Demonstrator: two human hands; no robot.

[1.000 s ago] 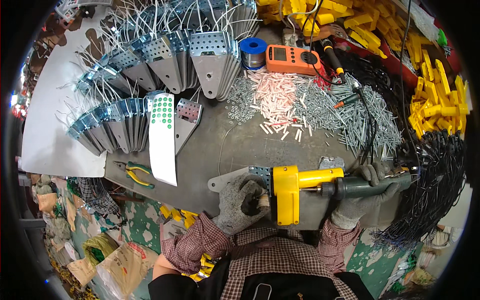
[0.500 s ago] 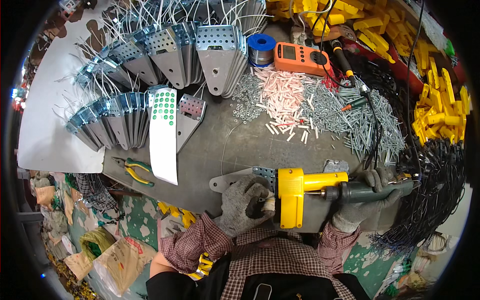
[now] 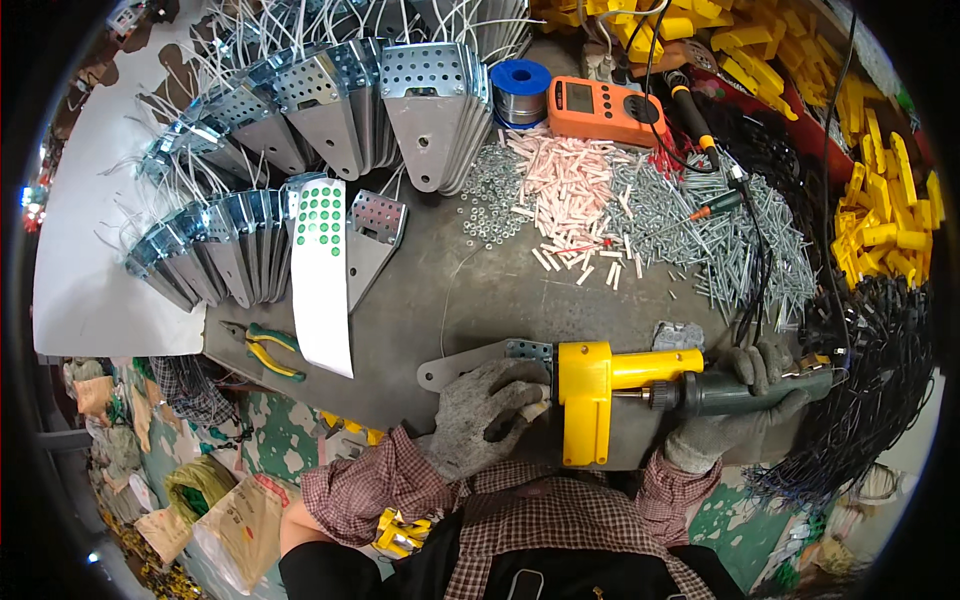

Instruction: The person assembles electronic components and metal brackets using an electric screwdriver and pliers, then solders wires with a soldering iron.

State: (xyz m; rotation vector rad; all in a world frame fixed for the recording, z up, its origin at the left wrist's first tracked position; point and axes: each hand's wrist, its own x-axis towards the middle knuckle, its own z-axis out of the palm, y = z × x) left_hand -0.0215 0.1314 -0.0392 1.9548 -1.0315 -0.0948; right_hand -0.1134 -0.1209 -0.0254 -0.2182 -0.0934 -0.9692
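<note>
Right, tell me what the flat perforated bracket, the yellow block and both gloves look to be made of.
Bracket: looks like bare sheet metal, dull grey sheen, thin, with punched holes. Yellow block: probably moulded plastic, with uniform glossy colour and rounded edges. The gloves on the left hand and right hand: seemingly knitted fabric, grey, with a matte, speckled weave and soft creases; any coating cannot be told.

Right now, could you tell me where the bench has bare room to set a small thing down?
Bare grey top lies between the white strip and the pink sleeve pile, above the flat bracket under the left hand. The back, with stacked brackets, and the right, with screws, are crowded.
</note>
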